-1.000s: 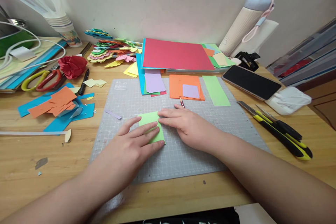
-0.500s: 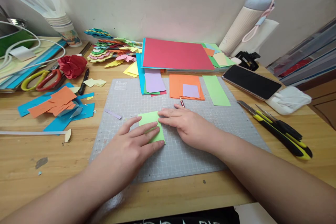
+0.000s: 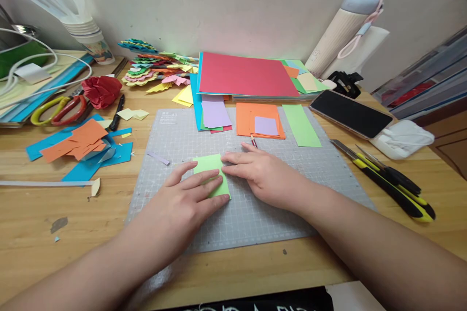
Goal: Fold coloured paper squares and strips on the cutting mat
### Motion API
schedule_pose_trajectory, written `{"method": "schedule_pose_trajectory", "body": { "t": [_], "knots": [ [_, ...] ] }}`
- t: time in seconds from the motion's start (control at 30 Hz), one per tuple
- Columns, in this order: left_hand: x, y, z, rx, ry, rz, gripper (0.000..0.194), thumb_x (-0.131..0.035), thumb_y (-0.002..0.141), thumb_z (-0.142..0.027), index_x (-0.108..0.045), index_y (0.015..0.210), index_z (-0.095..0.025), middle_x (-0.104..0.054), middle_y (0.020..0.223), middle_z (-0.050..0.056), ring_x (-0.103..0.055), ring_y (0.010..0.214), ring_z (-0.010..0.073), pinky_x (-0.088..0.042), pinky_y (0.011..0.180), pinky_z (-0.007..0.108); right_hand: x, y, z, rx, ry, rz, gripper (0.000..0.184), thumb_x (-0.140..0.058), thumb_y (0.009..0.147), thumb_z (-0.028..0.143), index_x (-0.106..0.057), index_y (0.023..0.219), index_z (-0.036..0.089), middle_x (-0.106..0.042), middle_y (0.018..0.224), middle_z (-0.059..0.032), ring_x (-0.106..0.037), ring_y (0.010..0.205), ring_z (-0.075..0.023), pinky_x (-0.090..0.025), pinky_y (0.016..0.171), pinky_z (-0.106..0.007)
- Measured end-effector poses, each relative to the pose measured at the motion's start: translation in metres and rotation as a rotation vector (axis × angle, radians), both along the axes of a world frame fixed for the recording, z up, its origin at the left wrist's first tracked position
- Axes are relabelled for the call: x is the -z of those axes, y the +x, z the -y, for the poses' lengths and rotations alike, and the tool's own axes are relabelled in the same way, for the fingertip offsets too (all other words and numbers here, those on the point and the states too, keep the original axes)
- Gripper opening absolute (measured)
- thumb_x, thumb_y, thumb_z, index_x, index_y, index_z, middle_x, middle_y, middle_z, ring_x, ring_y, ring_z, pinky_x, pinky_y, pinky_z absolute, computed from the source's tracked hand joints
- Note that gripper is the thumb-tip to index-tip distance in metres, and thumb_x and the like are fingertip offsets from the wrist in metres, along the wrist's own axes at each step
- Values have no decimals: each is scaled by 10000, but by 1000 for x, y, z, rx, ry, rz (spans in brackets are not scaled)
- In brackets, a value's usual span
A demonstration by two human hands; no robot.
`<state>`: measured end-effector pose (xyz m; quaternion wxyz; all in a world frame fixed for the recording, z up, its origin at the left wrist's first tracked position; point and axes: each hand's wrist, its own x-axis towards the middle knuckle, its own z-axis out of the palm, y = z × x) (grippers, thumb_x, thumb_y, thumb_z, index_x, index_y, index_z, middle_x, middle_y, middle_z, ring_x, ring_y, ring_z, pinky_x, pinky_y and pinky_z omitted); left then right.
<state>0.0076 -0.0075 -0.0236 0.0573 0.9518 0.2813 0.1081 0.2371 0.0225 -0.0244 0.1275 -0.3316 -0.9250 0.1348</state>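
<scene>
My left hand [image 3: 186, 204] lies spread on a small light green piece of paper [image 3: 209, 159], with several fingers flat on its surface. My right hand [image 3: 264, 175] touches the paper's right edge, its fingers stretched out to the left. A dark red pencil [image 3: 254, 142] shows just beyond the right hand, tip pointing away; the rest of it is hidden behind the fingers, and I cannot tell if they touch it. Under both hands is a grey gridded cutting mat [image 3: 255, 228].
Orange sheets [image 3: 243, 119], a green strip [image 3: 302, 126] and purple pieces [image 3: 216, 112] lie on the mat's far part. A utility knife [image 3: 386, 184] and a phone [image 3: 352, 112] are on the right. Scissors [image 3: 58, 112] and paper scraps [image 3: 78, 143] lie left.
Both hands stay in place on the green paper. Only a very slight shift of the whole view shows.
</scene>
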Motion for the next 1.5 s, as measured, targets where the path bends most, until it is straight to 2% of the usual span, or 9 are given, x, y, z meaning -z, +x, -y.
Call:
{"method": "schedule_pose_trajectory", "body": {
  "t": [0.3,0.53,0.7,0.8,0.9,1.1,1.27,1.37,1.5],
  "knots": [
    [0,0,0,2,9,-1,315,-436,918,-147,-614,1133,-292,-628,1240,6,-504,1225,187,-157,1106,440,-1,0,0,-5,-21,6,499,-380,753,-58,-636,1133,140,-600,1263,-116,-556,1159,-211,-269,1089,-520],
    [-2,0,1,-2,0,-3,308,-433,918,-142,-607,1131,-282,-626,1242,8,-487,1238,185,-157,1100,440,1,0,1,-18,-4,43,522,-386,775,-41,-589,1212,159,-578,1294,-114,-502,1225,-209,-269,1088,-530],
    [-7,5,5,-26,61,-40,291,-433,913,-137,-612,1099,-271,-631,1216,10,-497,1203,212,-166,1080,442,-2,-4,5,42,22,69,455,-402,805,-13,-652,1127,189,-581,1276,-106,-473,1248,-233,-209,1098,-564],
    [-8,9,10,-47,119,-50,280,-414,910,-117,-612,1066,-238,-661,1124,9,-539,1111,197,-171,1070,405,-3,-8,7,97,29,66,425,-419,812,-5,-683,1068,206,-569,1278,-93,-400,1309,-245,-152,1112,-571],
    [-8,10,15,-38,150,-49,284,-395,902,-100,-602,1055,-219,-675,1069,12,-561,1046,181,-168,1072,382,-3,-10,6,103,33,51,402,-419,814,-9,-693,1024,199,-596,1229,-83,-406,1306,-226,-119,1131,-545],
    [-8,11,21,-48,118,-57,302,-433,862,-113,-592,1095,-221,-663,1108,25,-516,1143,185,-54,1124,383,-4,-11,6,94,-2,28,391,-415,792,-22,-688,983,184,-625,1183,-81,-447,1277,-227,-107,1131,-554],
    [-4,14,24,-49,118,-28,272,-438,867,-117,-606,1056,-216,-654,1101,7,-520,1129,179,-6,1141,382,-4,-15,9,75,-2,23,371,-402,780,-35,-672,946,157,-634,1151,-92,-442,1279,-227,-98,1134,-549],
    [-3,14,26,-74,138,-30,246,-460,875,-139,-613,1050,-220,-649,1065,9,-525,1094,190,-41,1132,391,-3,-17,9,61,10,30,326,-417,797,-11,-662,946,144,-639,1128,-94,-455,1265,-226,-97,1141,-527],
    [-10,16,27,-154,111,-14,208,-479,888,-184,-642,998,-253,-638,902,-7,-543,988,197,-181,1055,401,-2,-17,9,65,26,36,309,-410,813,9,-653,935,156,-632,1136,-88,-522,1180,-216,-119,1132,-534]
  ]
}}
